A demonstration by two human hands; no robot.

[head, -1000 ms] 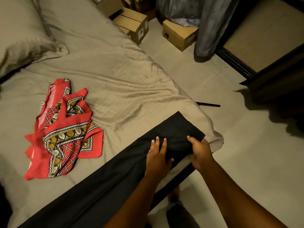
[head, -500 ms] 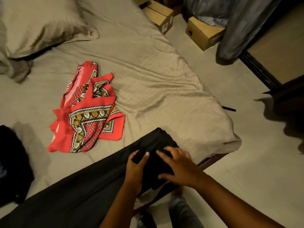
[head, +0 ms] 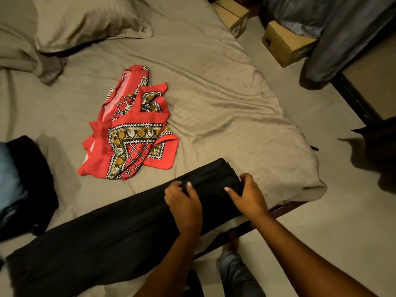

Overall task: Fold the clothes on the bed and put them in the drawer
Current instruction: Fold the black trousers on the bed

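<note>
Lying at the near edge of the bed (head: 214, 99), the black garment (head: 107, 232) is pinched at its folded right end by the left hand (head: 184, 203) and clasped by the right hand (head: 249, 197) — were either grip loosened, the fold could be dragged off the edge.

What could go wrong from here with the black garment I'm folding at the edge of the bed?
1. The black garment lies along the near edge of the bed; the folded end held by the left hand and right hand might slip toward the floor.
2. Its long unfolded stretch lies loose to the left; further folds may drag it crooked.
</note>
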